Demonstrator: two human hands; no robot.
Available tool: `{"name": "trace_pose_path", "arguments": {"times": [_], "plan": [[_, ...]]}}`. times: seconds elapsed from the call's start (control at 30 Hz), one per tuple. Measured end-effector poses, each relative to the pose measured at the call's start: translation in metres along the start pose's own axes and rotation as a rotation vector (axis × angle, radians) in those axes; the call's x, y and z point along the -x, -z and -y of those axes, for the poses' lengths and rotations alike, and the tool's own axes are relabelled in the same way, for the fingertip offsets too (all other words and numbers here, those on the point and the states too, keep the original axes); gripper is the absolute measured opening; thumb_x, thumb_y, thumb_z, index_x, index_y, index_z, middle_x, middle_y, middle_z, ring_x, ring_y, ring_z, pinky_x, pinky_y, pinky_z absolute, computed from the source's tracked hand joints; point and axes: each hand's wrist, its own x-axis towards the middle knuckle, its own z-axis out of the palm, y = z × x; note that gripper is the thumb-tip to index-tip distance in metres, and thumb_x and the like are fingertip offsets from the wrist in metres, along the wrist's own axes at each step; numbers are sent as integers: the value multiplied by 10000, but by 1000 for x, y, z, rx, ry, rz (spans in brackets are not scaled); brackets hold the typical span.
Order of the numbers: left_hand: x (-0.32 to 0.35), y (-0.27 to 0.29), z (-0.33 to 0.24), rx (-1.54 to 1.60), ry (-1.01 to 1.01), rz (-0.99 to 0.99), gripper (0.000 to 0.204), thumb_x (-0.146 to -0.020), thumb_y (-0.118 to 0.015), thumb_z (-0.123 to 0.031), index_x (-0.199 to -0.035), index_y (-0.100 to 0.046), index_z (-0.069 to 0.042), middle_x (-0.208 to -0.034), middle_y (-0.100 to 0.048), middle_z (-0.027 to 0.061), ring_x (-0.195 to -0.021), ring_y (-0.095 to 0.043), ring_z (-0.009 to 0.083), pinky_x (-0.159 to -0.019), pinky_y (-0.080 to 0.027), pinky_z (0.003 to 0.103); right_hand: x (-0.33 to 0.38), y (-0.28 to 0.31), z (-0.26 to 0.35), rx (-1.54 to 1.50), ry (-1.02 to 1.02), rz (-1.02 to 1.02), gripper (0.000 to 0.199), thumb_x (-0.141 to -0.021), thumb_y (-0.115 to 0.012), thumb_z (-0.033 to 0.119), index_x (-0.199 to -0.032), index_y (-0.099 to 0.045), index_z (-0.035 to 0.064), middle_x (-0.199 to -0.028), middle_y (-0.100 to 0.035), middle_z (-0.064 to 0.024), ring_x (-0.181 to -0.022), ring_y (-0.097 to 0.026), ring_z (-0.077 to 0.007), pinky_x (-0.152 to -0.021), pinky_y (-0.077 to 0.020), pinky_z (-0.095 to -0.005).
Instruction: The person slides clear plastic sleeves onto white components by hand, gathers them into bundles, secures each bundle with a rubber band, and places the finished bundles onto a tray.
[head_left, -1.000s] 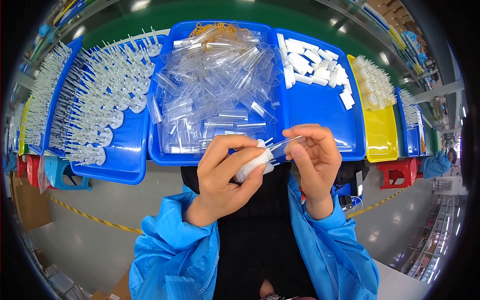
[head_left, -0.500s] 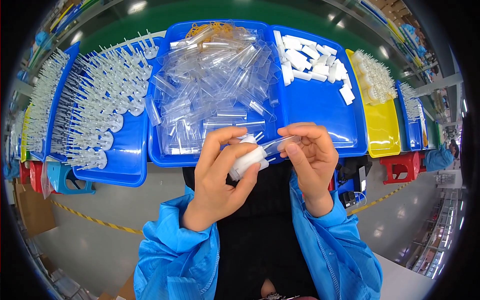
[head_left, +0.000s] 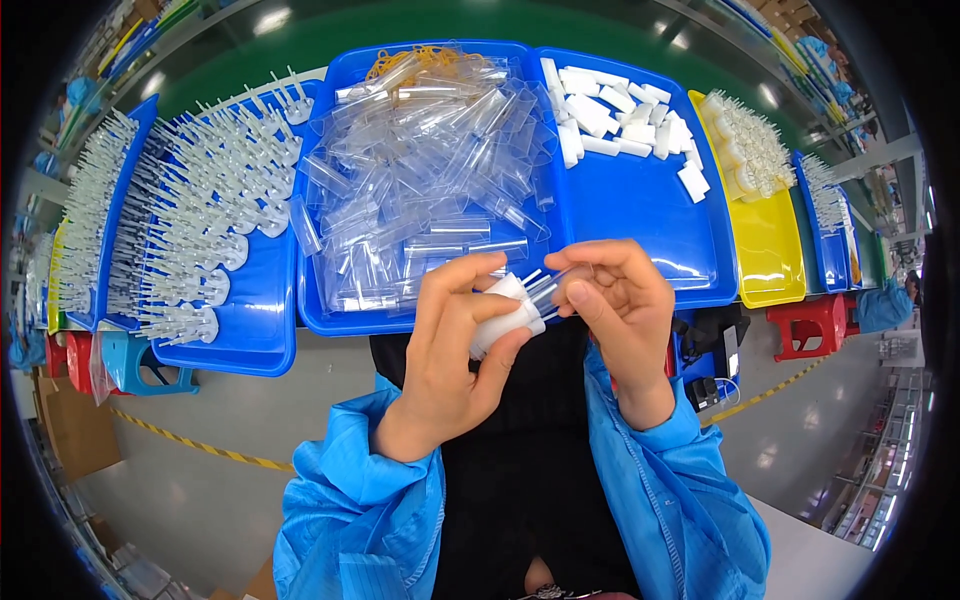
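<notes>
My left hand (head_left: 442,362) is closed around a white cylindrical part (head_left: 503,325), held tilted in front of the middle tray. Thin pale prongs (head_left: 538,281) stick out from its right end. Between the thumb and fingers of my right hand (head_left: 632,325) is a clear plastic sleeve (head_left: 553,297), its left end up against the pronged end of the white part. How far the sleeve overlaps the prongs cannot be made out. Beyond my hands lies a blue tray (head_left: 420,322) heaped with clear plastic sleeves (head_left: 420,180).
Orange rubber bands (head_left: 425,62) lie at that tray's back. White blocks (head_left: 635,120) sit in the right blue tray (head_left: 650,230). Pronged white parts (head_left: 200,210) fill the left blue tray (head_left: 250,340); a yellow tray (head_left: 770,265) holds more (head_left: 745,145). Stools (head_left: 810,325) stand beyond.
The white part has turned in my left hand, its pronged end now facing up and right. My right hand has brought the clear sleeve's end alongside the prongs.
</notes>
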Motion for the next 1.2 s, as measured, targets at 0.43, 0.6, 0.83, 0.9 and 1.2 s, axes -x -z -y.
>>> {"name": "trace_pose_path", "arguments": {"times": [0.43,0.6,0.83,0.9,1.2], "plan": [[-1,2,-2,28,-25,176,588,-683,-740,75,-1212,-494,3,-1337,-443,238,-1197,-501,388,-982,-448,415,-2,-16,1,590,340,-49,882,-631,-857,123,-1361,-380,-14,-1299,-472,-169,-1097,-556,-273,-935,-470,-369],[7,-6,9,60,-43,69,603,-653,-849,-39,-1173,-550,18,-1287,-520,249,-1151,-576,362,-862,-556,371,-6,-16,8,770,359,62,1040,-541,-884,246,-1392,-333,21,-1373,-422,-183,-1281,-407,-344,-1041,-348,-440],[3,-6,13,-91,-206,-35,487,-624,-847,-41,-1056,-638,46,-1192,-614,245,-991,-669,356,-817,-573,373,-7,-14,18,1182,501,87,1012,-562,-860,354,-1380,-371,16,-1360,-448,-165,-1262,-440,-316,-1087,-203,-547],[2,-5,12,-99,-212,41,462,-625,-848,-38,-1034,-651,48,-1175,-624,241,-970,-678,349,-813,-576,369,-7,-15,17,1141,477,109,1010,-562,-861,358,-1378,-375,14,-1360,-448,-165,-1254,-449,-313,-1094,-178,-546],[7,-12,12,-126,-223,-145,507,-623,-878,-64,-1061,-641,26,-1121,-648,223,-1009,-665,329,-848,-563,351,-4,-21,13,1022,437,41,923,-593,-847,347,-1347,-434,10,-1350,-496,-154,-1276,-457,-292,-1105,-140,-539]]}}
